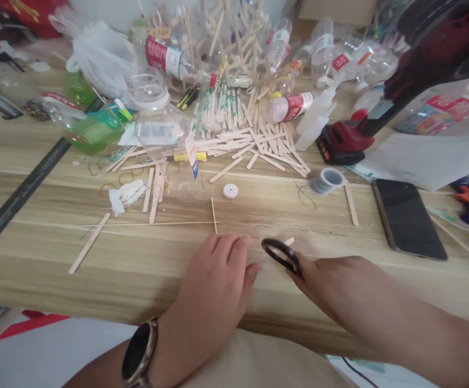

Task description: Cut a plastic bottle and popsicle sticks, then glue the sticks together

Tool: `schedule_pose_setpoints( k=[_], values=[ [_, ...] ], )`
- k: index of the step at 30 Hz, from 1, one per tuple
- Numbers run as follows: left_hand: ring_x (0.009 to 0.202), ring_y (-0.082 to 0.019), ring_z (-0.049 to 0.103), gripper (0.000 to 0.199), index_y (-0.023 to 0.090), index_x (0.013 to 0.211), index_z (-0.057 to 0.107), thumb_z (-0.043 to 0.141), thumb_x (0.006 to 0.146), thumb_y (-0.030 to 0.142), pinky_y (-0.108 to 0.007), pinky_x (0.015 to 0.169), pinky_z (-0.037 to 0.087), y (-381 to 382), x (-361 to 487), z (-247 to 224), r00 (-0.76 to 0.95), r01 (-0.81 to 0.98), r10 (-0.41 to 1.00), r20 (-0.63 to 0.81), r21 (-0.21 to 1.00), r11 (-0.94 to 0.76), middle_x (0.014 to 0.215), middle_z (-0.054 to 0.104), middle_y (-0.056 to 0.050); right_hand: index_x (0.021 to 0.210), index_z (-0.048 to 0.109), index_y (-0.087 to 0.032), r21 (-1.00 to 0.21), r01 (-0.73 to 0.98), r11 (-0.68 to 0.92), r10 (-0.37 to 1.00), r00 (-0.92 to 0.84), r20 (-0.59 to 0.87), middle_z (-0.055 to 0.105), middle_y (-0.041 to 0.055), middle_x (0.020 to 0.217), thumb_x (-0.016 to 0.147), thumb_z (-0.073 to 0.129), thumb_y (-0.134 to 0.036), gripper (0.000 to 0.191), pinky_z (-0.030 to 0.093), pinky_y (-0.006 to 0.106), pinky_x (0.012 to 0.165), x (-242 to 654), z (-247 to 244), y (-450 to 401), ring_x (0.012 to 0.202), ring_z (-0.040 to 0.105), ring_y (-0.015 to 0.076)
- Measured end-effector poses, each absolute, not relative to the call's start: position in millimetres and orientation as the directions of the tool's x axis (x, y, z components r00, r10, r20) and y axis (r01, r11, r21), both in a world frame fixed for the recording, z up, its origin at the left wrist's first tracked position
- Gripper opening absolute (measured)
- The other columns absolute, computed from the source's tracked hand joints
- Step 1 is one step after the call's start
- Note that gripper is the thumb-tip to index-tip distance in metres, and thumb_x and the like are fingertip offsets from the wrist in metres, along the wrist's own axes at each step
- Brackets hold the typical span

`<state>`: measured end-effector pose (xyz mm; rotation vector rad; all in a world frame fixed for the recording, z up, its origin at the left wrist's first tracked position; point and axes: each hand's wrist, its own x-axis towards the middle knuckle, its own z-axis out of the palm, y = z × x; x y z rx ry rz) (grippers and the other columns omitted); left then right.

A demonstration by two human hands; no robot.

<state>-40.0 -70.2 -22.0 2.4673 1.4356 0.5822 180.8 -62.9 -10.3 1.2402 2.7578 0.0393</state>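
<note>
My right hand (339, 280) is closed on a pair of scissors; a black loop handle (294, 264) shows, while the blades are hidden or blurred. Close beside it, my left hand (222, 269) bends its fingers low over the desk, thumb pointing at the scissors. A pale wooden craft stick (289, 241) shows its tip behind the loop and seems to run to my left thumb and fingers, though this is blurred. Just beyond my left fingers lie a short thin stick (214, 214) and a long thin skewer (149, 223). A white disc (230, 191) lies farther off.
A clear plastic jar (159, 121) stands behind a crumpled white tissue (127, 195). Craft sticks (242, 143) and bottles (293, 106) crowd the back. To the right are a grey roll (327, 180), a phone (410, 218) and a red-black power tool (347, 137).
</note>
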Motion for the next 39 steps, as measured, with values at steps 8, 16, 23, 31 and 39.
schedule_pose_setpoints(
  k=[8, 16, 23, 31, 39],
  values=[
    [0.07, -0.016, 0.066, 0.021, 0.019, 0.093, 0.06, 0.039, 0.098, 0.016, -0.027, 0.063, 0.052, -74.8, -29.2, -17.2, 0.539, 0.669, 0.842, -0.002, 0.609, -0.426, 0.083, 0.071, -0.003, 0.085, 0.063, -0.012, 0.185, 0.655, 0.733, 0.627, -0.755, 0.189, 0.058, 0.0011, 0.054, 0.069, 0.04, 0.004, 0.032, 0.034, 0.031, 0.041, 175.8, 6.9, -77.2, 0.041, 0.055, 0.0187],
    [0.056, -0.019, 0.062, 0.029, 0.018, 0.079, 0.055, 0.032, 0.096, 0.009, -0.03, 0.051, 0.048, -78.6, -26.1, -25.0, 0.542, 0.721, 0.798, 0.265, 0.342, -0.603, 0.066, 0.066, -0.004, 0.058, 0.068, -0.021, -0.583, 0.72, 0.378, 0.83, -0.542, -0.132, 0.062, 0.0015, 0.058, 0.103, 0.031, -0.024, 0.058, 0.042, 0.021, 0.047, 169.1, 2.1, -67.4, 0.048, 0.057, 0.0115],
    [0.061, -0.018, 0.065, 0.026, 0.019, 0.084, 0.058, 0.037, 0.097, 0.016, -0.028, 0.057, 0.051, -76.8, -31.4, -16.8, 0.501, 0.706, 0.854, 0.143, 0.502, -0.499, 0.068, 0.068, -0.003, 0.09, 0.072, -0.011, -0.237, 0.689, 0.685, 0.728, -0.651, 0.214, 0.065, 0.0036, 0.059, 0.093, 0.033, -0.007, 0.039, 0.041, 0.025, 0.043, 171.3, -10.3, -70.7, 0.046, 0.057, 0.0154],
    [0.054, -0.016, 0.06, 0.029, 0.019, 0.078, 0.054, 0.035, 0.1, 0.018, -0.026, 0.051, 0.041, -75.0, -29.8, -15.2, 0.481, 0.702, 0.858, 0.181, 0.507, -0.501, 0.061, 0.062, 0.0, 0.056, 0.066, -0.02, -0.699, 0.624, 0.35, 0.848, -0.527, -0.047, 0.064, 0.0009, 0.063, 0.103, 0.036, -0.024, 0.056, 0.042, 0.019, 0.051, 164.7, -3.5, -65.7, 0.051, 0.058, 0.0092],
    [0.054, -0.016, 0.06, 0.031, 0.02, 0.08, 0.055, 0.032, 0.1, 0.018, -0.027, 0.05, 0.039, -71.5, -34.3, -11.6, 0.496, 0.698, 0.85, 0.178, 0.501, -0.512, 0.063, 0.064, -0.001, 0.081, 0.072, -0.017, -0.478, 0.679, 0.557, 0.817, -0.552, 0.167, 0.063, 0.0033, 0.058, 0.1, 0.034, -0.02, 0.042, 0.041, 0.022, 0.048, 166.5, -14.6, -64.4, 0.049, 0.056, 0.0138]
  ],
)
